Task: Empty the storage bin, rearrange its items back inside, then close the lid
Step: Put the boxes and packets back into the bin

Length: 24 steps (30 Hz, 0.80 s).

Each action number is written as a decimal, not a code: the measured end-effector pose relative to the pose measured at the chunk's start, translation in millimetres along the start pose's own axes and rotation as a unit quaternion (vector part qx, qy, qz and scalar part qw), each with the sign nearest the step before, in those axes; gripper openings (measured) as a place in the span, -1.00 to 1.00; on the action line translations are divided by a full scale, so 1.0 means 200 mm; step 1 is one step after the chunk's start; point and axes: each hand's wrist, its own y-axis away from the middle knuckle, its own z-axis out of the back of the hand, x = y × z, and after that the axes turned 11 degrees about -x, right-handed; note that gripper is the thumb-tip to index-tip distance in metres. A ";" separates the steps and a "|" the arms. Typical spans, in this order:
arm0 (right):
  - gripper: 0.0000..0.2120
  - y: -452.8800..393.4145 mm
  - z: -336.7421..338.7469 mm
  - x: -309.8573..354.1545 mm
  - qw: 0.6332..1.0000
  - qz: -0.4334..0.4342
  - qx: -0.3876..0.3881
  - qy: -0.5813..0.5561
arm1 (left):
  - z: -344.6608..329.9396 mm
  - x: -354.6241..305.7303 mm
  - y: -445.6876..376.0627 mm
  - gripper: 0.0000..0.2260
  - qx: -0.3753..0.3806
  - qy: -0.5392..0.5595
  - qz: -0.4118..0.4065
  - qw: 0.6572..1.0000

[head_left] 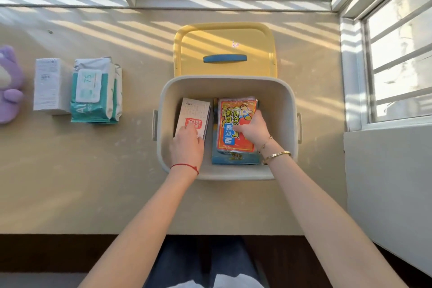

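A cream storage bin stands open on the table, its yellow lid with a blue handle lying flat behind it. Inside on the left is a white box with a red stamp mark; my left hand grips its near end. On the right lies a red and orange printed packet on top of a blue packet. My right hand rests on the red packet with fingers curled at its right edge.
On the table to the left lie two teal wipe packs, a white carton and a purple plush toy. A window sill runs along the back and a window wall on the right.
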 end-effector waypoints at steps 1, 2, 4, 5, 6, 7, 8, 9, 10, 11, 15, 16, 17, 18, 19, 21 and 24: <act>-0.52 -0.02 -0.03 0.00 1.000 -0.001 0.000 0.007 | 0.00 0.02 -0.01 -0.86 0.030 -0.044 0.018 0.998; -0.53 -0.03 -0.06 0.00 1.000 0.000 0.000 0.012 | -0.01 0.04 -0.02 -0.85 0.065 -0.075 0.030 0.995; -0.54 -0.06 -0.12 0.00 1.000 0.004 -0.003 0.019 | -0.04 0.07 -0.03 -0.84 0.104 -0.096 0.042 0.989; -0.54 -0.08 -0.14 0.00 1.000 0.005 -0.004 0.021 | -0.06 0.09 -0.04 -0.84 0.109 -0.092 0.048 0.989; -0.55 -0.09 -0.17 -0.01 1.000 0.007 -0.005 0.024 | -0.07 0.10 -0.04 -0.84 0.108 -0.086 0.053 0.989; -0.55 -0.10 -0.18 -0.01 0.999 0.012 -0.008 0.031 | -0.08 0.11 -0.04 -0.84 0.107 -0.079 0.054 0.990; -0.56 -0.10 -0.19 -0.02 0.999 0.021 -0.012 0.041 | -0.09 0.12 -0.04 -0.83 0.108 -0.073 0.048 0.990; -0.55 -0.11 -0.20 -0.02 0.998 0.033 -0.017 0.051 | -0.09 0.13 -0.04 -0.81 0.110 -0.066 0.036 0.991; -0.54 -0.11 -0.21 -0.03 0.997 0.047 -0.021 0.062 | -0.08 0.13 -0.03 -0.80 0.112 -0.053 0.020 0.992; -0.52 -0.12 -0.21 -0.03 0.995 0.063 -0.023 0.075 | -0.08 0.13 -0.02 -0.79 0.116 -0.036 0.004 0.993; -0.46 -0.13 -0.20 -0.06 0.982 0.121 -0.042 0.138 | -0.07 0.11 0.01 -0.81 0.105 -0.040 -0.029 0.993; -0.45 -0.13 -0.20 -0.07 0.979 0.130 -0.052 0.149 | -0.06 0.11 0.00 -0.82 0.082 -0.050 -0.022 0.995; -0.45 -0.13 -0.20 -0.08 0.976 0.137 -0.062 0.155 | -0.05 0.11 0.00 -0.83 0.054 -0.057 -0.014 0.997; -0.46 -0.13 -0.19 -0.08 0.974 0.143 -0.072 0.161 | -0.05 0.12 -0.01 -0.82 0.024 -0.057 -0.009 0.998; -0.47 -0.13 -0.19 -0.09 0.970 0.153 -0.081 0.172 | -0.05 0.12 -0.01 -0.80 -0.005 -0.048 -0.011 0.999; -0.52 -0.13 -0.19 -0.09 0.957 0.179 -0.100 0.205 | -0.05 0.13 -0.03 -0.68 -0.037 -0.015 -0.039 0.998; -0.55 -0.14 -0.20 -0.11 0.933 0.218 -0.119 0.260 | -0.09 0.15 -0.07 -0.46 -0.018 0.007 -0.094 0.995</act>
